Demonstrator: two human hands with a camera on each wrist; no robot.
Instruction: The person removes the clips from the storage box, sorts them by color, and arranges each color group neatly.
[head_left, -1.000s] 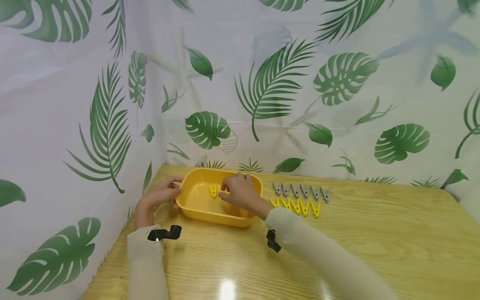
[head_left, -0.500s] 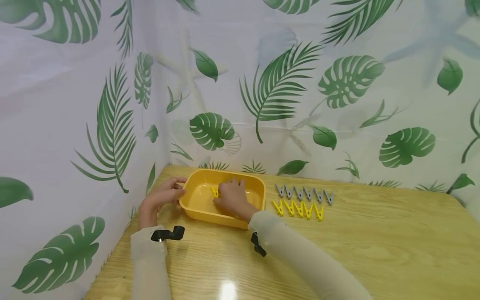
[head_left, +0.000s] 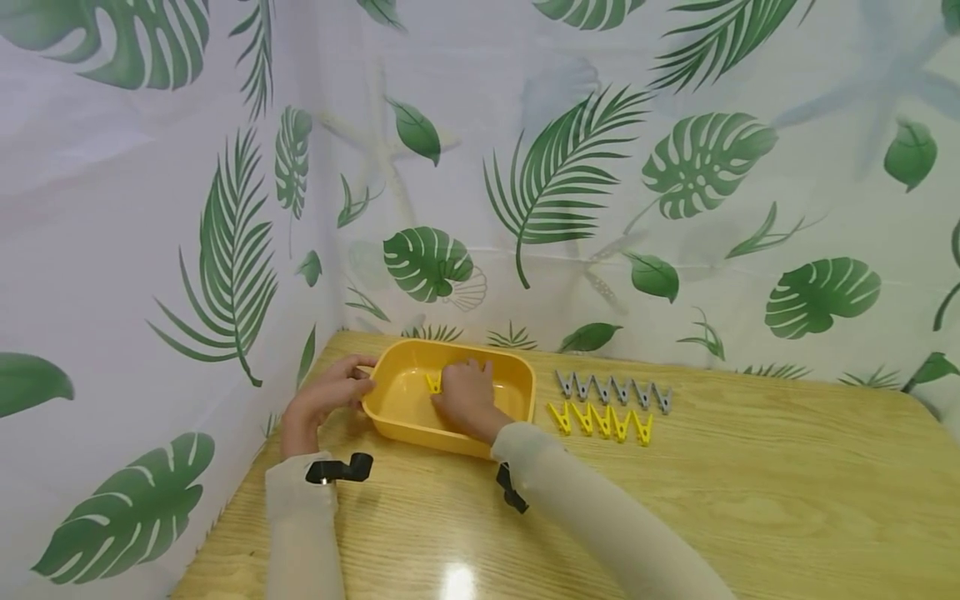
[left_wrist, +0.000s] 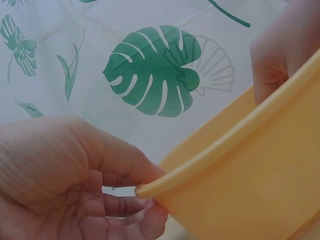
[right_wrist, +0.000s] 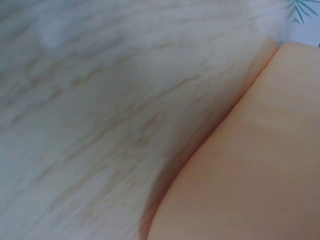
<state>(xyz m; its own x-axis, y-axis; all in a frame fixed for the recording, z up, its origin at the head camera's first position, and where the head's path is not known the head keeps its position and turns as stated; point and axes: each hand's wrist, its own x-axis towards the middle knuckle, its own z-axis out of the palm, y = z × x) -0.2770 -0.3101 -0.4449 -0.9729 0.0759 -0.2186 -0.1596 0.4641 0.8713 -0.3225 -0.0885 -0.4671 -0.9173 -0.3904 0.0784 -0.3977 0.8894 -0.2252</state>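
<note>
From the head view, the left hand (head_left: 324, 400) grips the yellow tub's (head_left: 397, 421) left rim on the wooden table (head_left: 750, 500), while the right hand (head_left: 467, 397) reaches inside beside a yellow clothespin (head_left: 432, 382); whether it pinches it cannot be told. Left wrist: thumb and fingers (left_wrist: 125, 205) clamp the tub's rim (left_wrist: 225, 150). Right wrist: blurred tub wall (right_wrist: 250, 165) and table only.

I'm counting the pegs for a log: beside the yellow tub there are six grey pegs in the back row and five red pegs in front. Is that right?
Not quite: the front row is yellow, not red. The head view shows six grey pegs behind and five yellow pegs in front, beside the yellow tub, as you said.
</note>
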